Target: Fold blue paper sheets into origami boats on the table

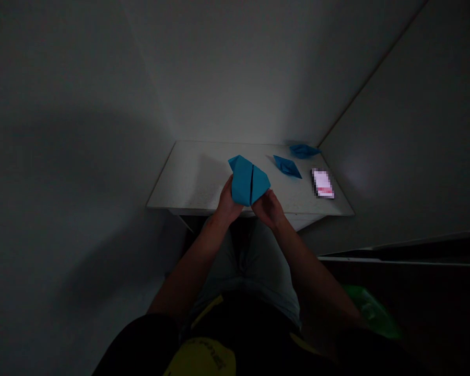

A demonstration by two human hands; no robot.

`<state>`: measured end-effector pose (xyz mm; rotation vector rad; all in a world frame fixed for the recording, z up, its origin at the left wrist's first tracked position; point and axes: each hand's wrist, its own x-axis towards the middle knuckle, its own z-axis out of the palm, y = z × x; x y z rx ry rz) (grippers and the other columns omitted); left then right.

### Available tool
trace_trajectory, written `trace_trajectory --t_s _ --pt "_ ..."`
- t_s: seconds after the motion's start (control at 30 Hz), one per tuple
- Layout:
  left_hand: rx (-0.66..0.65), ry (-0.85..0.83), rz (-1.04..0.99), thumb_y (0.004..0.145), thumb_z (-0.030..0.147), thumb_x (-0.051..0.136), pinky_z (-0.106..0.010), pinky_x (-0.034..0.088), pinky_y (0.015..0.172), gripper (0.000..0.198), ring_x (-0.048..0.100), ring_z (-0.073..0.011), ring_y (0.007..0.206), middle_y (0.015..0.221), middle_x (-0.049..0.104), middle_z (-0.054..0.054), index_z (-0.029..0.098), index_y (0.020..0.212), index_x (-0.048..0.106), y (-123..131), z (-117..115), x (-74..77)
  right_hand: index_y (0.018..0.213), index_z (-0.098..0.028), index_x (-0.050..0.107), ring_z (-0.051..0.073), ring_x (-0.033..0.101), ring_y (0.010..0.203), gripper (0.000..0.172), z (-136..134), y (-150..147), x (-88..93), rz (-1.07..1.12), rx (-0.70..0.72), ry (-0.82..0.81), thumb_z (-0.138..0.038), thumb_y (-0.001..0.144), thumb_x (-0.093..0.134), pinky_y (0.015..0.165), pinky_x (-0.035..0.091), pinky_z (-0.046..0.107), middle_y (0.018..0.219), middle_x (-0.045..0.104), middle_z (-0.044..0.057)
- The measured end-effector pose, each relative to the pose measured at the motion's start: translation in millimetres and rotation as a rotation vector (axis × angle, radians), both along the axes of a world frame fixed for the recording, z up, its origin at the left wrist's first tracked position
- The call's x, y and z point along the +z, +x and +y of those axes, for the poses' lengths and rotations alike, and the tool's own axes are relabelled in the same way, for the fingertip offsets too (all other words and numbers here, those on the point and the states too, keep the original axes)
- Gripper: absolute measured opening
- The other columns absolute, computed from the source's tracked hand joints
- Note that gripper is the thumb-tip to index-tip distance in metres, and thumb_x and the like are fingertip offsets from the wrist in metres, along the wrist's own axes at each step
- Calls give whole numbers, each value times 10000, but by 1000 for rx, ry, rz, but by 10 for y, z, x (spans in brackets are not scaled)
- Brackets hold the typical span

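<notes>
A partly folded sheet of blue paper (242, 181) is held up over the front part of the white table, with a dark slit running down between its two flaps. My left hand (228, 202) grips its left side, most fingers hidden behind the paper. At the lower right edge, my right hand (269, 209) has its fingers closed on the paper. Two folded blue paper boats lie to the right: the nearer boat (287, 166) and, behind it, the farther boat (304, 151).
The white table (188, 177) stands against walls at the back and sides. A phone with a lit, blurred-out screen (323, 184) lies near its right edge. Down on the right, something green and shiny (372, 310) sits in the dark beside me.
</notes>
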<state>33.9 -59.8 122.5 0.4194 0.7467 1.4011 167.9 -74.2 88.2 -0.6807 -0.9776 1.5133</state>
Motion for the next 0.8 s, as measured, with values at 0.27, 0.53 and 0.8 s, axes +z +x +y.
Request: trace_trajectory --t_s 0.27,0.53,0.8 --pt "-126 -13 42 910 461 705 -400 616 925 263 765 -262 994 909 788 -67 198 907 720 -81 -78 59 1056 -348 695 270 712 1138 525 -61 12 90 -84 -60 -28 -759 751 812 913 623 444 1107 784 20" --pt "84 59 158 907 556 756 -315 632 766 395 756 -195 892 994 762 -45 215 1089 675 -200 -97 141 1054 -297 650 203 711 861 519 -194 19 20 -170 -97 -282 -746 816 756 673 600 324 1070 737 39" --pt "170 131 546 901 602 760 -270 627 649 461 787 -211 836 941 747 -53 209 1087 607 -211 -138 142 1524 -398 394 312 671 1211 1020 -347 -11 81 -574 -298 160 -500 678 955 888 649 470 1621 387 125"
